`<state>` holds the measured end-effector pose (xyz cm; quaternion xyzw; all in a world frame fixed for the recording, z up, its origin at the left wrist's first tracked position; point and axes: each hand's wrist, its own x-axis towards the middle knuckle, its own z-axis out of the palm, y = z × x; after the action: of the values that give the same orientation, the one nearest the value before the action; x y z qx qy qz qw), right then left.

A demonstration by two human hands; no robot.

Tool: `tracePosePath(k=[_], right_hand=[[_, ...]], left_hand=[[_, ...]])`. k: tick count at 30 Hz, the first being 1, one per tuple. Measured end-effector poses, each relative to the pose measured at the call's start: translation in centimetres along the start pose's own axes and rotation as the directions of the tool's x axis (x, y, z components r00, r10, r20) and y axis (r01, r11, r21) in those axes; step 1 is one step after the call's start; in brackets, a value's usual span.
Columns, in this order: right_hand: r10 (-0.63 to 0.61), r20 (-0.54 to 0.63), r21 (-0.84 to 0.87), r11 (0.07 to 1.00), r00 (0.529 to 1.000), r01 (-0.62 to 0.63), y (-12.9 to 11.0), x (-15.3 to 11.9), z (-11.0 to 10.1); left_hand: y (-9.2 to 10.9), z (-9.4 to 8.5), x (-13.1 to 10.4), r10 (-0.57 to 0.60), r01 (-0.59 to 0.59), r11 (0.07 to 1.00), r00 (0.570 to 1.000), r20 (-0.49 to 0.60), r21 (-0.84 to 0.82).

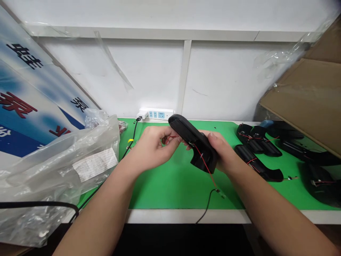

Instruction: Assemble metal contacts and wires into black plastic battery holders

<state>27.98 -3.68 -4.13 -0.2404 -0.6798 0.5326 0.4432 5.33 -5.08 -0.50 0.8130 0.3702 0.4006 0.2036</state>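
A black curved plastic housing is held tilted above the green mat, its long rounded end pointing up and left. My right hand is wrapped round its right side, with fingertips showing beneath. From the housing's hollow lower end a thin red wire runs down to a small connector, where a black wire also hangs. My left hand is closed, thumb against fingers, pinching a red wire at the housing's left side. The exact pinch point is partly hidden by the fingers.
Several similar black housings with red wires lie at the right on the green mat. A white power strip with a plugged-in black cable stands against the wall. Clear plastic bags fill the left; a cardboard box overhangs the right.
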Motion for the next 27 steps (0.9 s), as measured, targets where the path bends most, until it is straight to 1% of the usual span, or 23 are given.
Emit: tracePosePath(k=[3,4,7,8,9,11,13,15,17,19,22,23,25,27], right_hand=[[0.012,0.028,0.004,1.000,1.000,-0.012,0.0,-0.1,0.0],[0.008,0.032,0.007,1.000,0.999,-0.008,0.0,-0.1,0.1],[-0.022,0.015,0.011,1.000,1.000,0.022,-0.1,-0.1,0.2],[-0.033,0.004,0.009,0.999,0.999,0.033,-0.1,-0.1,0.3],[-0.042,-0.007,0.008,0.999,0.999,0.042,-0.1,-0.1,0.3],[-0.047,-0.022,0.018,0.999,0.999,0.048,0.0,-0.1,0.3],[-0.042,-0.019,0.037,0.998,0.999,0.042,0.1,-0.1,0.3],[-0.043,-0.010,0.049,0.998,0.999,0.044,0.2,-0.2,0.3],[-0.067,-0.010,0.065,0.996,0.998,0.067,0.3,-0.2,0.3],[-0.096,-0.025,0.060,0.993,0.995,0.098,0.3,-0.3,0.4],[-0.174,-0.050,-0.029,0.984,0.983,0.173,0.2,-0.5,0.7],[-0.216,-0.039,-0.072,0.974,0.976,0.213,0.2,-0.5,0.8],[-0.300,0.019,-0.144,0.943,0.954,0.299,0.3,-0.6,1.0],[-0.320,0.080,-0.194,0.924,0.944,0.330,0.5,-0.7,1.1]], left_hand=[[0.1,-0.1,0.1,0.029,-0.030,0.999,0.999,0.028,0.026],[0.2,0.0,0.1,0.050,-0.050,0.998,0.999,0.008,0.039],[0.2,0.4,0.1,0.116,-0.108,0.992,0.986,-0.122,0.069],[0.1,0.5,0.1,0.111,-0.104,0.993,0.982,-0.150,0.056],[0.0,0.6,0.1,0.082,-0.079,0.997,0.984,-0.156,0.026],[-0.2,0.7,0.2,-0.029,0.021,0.997,0.993,-0.115,-0.071],[-0.3,0.7,0.3,-0.167,0.160,0.971,0.986,-0.026,-0.178],[-0.3,0.5,0.4,-0.277,0.290,0.920,0.957,0.084,-0.264],[-0.1,0.4,0.5,-0.322,0.371,0.863,0.927,0.192,-0.342],[0.1,0.4,0.6,-0.307,0.391,0.806,0.918,0.251,-0.444],[0.3,0.7,0.4,-0.288,0.387,0.702,0.922,0.259,-0.598],[0.3,0.8,0.3,-0.293,0.388,0.675,0.922,0.255,-0.627],[0.4,1.1,0.2,-0.297,0.385,0.649,0.922,0.247,-0.656],[0.7,1.3,0.0,-0.285,0.372,0.647,0.928,0.241,-0.666]])
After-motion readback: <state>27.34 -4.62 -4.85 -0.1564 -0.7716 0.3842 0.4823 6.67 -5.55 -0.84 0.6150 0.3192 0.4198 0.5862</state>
